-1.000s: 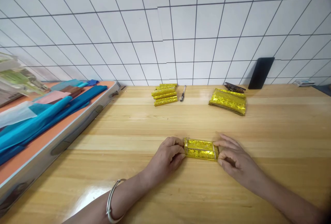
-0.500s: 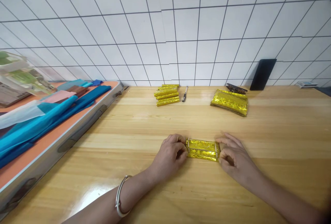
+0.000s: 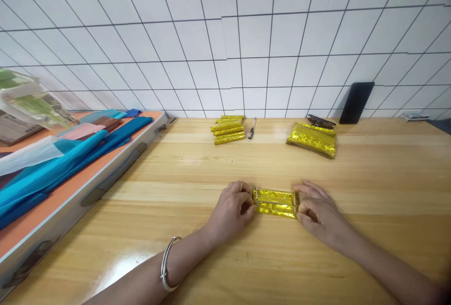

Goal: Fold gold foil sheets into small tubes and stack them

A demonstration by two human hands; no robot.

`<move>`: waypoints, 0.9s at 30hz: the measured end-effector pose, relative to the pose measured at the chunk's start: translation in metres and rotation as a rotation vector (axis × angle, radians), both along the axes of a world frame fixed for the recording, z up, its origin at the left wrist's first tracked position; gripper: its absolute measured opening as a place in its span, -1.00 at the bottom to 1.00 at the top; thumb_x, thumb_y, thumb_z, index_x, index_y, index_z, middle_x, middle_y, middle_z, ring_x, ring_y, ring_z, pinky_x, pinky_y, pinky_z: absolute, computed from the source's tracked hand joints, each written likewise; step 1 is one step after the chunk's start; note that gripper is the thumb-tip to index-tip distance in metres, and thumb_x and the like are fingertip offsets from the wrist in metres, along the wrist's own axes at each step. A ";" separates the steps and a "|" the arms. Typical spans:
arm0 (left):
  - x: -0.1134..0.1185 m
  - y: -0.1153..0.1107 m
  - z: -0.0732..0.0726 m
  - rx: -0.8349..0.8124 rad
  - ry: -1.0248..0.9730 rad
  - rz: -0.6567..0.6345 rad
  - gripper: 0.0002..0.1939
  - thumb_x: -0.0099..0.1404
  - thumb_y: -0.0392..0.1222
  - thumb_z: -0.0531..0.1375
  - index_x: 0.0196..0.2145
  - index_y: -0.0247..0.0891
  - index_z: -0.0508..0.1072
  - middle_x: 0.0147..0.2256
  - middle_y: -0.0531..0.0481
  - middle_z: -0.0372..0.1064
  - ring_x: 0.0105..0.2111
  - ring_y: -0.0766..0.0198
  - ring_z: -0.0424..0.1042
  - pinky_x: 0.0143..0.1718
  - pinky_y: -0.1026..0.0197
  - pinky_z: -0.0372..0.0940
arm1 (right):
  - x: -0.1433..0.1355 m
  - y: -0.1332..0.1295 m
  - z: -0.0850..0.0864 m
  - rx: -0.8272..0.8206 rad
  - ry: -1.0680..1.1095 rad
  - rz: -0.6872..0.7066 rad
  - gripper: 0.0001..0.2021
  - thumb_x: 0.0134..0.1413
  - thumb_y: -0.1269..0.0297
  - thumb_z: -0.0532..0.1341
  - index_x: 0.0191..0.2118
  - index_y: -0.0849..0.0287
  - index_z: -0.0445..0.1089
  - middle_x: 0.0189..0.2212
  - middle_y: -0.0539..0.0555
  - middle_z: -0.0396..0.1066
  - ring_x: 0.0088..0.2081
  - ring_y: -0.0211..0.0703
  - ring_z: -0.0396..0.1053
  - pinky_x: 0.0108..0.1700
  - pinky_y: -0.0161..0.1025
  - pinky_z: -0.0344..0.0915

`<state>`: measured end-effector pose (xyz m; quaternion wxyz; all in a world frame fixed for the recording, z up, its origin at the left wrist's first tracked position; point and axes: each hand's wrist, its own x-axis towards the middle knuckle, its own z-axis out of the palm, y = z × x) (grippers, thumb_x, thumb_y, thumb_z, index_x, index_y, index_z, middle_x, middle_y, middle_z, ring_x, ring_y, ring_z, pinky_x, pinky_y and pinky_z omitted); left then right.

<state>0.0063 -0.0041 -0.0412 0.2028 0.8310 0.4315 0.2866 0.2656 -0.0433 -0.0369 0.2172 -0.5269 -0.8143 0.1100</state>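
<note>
A shiny gold foil sheet (image 3: 275, 202), with a seam running along its length, lies on the wooden table between my hands. My left hand (image 3: 234, 206), with a silver bangle on its wrist, pinches the sheet's left end between thumb and fingers. At the right end, my right hand (image 3: 315, 208) has thumb and index finger closed on the foil's edge, its other fingers stretched out past the far corner. The fingertips partly cover both ends. Farther back are a pile of rolled gold foil strips (image 3: 228, 130) and a stack of flat gold foil sheets (image 3: 312, 140).
A pen (image 3: 252, 129) lies beside the rolled strips. Behind the flat stack is a dark hair clip (image 3: 321, 121). A black phone (image 3: 356, 103) leans on the tiled wall. To the left, a raised orange-topped surface (image 3: 141, 131) carries blue, white and pink sheets.
My right hand has shifted very slightly left at the foil's right end, and that edge now looks turned up. My left hand holds its place.
</note>
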 end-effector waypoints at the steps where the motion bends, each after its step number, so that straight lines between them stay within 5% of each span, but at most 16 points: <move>1: 0.000 0.000 0.000 0.002 0.006 -0.002 -0.89 0.09 -0.39 0.15 -0.55 -0.27 0.33 -0.32 -0.03 0.27 -0.28 0.23 0.27 -0.21 0.15 0.22 | 0.000 0.000 0.000 -0.010 -0.002 0.001 -0.91 -0.15 0.42 0.14 -0.57 0.13 0.28 0.00 0.11 0.29 0.14 0.06 0.08 0.07 0.12 0.10; 27: -0.002 0.001 0.001 0.018 0.020 -0.037 -0.87 0.12 -0.38 0.14 -0.52 -0.25 0.24 -0.33 -0.03 0.26 -0.29 0.22 0.25 -0.24 0.14 0.20 | 0.007 0.005 -0.007 0.003 0.081 -0.002 -0.88 -0.12 0.37 0.19 -0.58 0.13 0.24 -0.03 0.10 0.32 0.08 0.02 0.18 0.01 0.05 0.14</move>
